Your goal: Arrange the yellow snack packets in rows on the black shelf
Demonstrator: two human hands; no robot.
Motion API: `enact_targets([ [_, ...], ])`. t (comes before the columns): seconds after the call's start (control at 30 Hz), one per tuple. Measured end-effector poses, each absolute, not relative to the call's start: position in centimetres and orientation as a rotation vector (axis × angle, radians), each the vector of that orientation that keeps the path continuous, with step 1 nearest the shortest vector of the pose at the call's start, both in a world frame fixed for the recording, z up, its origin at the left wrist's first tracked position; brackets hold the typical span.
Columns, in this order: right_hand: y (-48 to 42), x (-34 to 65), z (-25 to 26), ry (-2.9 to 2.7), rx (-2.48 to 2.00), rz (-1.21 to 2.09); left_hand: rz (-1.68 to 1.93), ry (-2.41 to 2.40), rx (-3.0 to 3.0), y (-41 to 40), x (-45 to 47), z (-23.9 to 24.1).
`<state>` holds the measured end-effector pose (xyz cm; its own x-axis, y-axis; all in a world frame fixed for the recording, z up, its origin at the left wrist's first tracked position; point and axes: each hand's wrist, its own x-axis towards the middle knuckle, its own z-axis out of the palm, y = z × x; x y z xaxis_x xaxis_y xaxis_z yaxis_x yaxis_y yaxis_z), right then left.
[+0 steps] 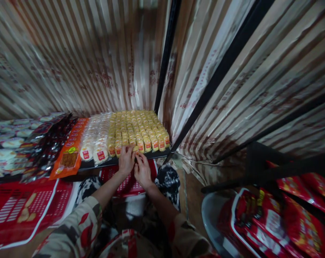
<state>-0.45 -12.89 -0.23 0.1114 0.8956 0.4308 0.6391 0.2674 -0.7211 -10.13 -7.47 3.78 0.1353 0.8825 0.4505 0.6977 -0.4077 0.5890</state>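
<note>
Both my hands reach forward to the front edge of a dark shelf (157,154). My left hand (126,161) rests its fingers on the front row of small yellow snack packets (137,129), which lie in many tight rows. My right hand (142,170) sits just beside it, its fingers curled and pinching at a packet in that same front row. What exactly each hand grips is hidden by the fingers.
White round packets (94,141) lie left of the yellow ones, then an orange packet (69,152) and dark packets (49,143). A red basket (127,182) sits under my hands, another (20,208) at left. Red bags (286,218) fill a basket at right. Striped curtains and black poles (166,53) surround the shelf.
</note>
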Motion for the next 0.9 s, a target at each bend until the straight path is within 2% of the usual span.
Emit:
enact_targets([
  [0.4,-11.8,-1.0,-0.4,-1.625,-1.487,0.378,1.124,1.600,2.057,-7.0,-10.3,3.3],
  [0.67,-12.1,-0.9,-0.6,-1.614,-1.489,0.345,1.128,1.475,2.236,-9.0,-10.3,1.7],
  [0.9,-11.6,0.4,-0.2,-1.618,-1.611,0.183,1.002,1.496,2.321,-9.1,-10.3,0.4],
])
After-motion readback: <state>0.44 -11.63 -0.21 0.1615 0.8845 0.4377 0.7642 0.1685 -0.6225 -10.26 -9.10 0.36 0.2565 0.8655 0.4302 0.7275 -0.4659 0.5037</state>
